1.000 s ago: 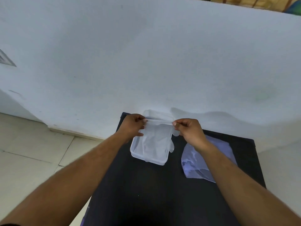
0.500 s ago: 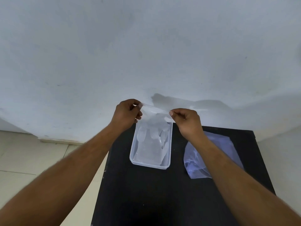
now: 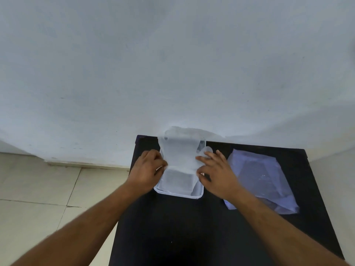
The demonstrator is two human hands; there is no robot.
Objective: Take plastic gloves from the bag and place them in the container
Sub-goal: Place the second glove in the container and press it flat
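A clear rectangular plastic container [image 3: 177, 194] sits on the black table, near the wall. A translucent plastic glove [image 3: 180, 152] lies lengthwise over it, its far end draped past the container's back rim. My left hand [image 3: 148, 169] pinches the glove's left edge at the container's left wall. My right hand [image 3: 215, 171] rests at the container's right wall, fingers spread, fingertips touching the glove's right edge. To the right lies the bluish plastic bag [image 3: 263, 173], flat on the table, partly under my right forearm.
The black table [image 3: 172, 237] stands against a white wall [image 3: 172, 64]. Beige floor tiles [image 3: 38, 189] lie to the left, beyond the table's left edge. The table's right edge is just past the bag.
Both hands have come down from near the wall to the container's sides, lowering the glove from hanging above the container into it. My right hand's fingers have spread.
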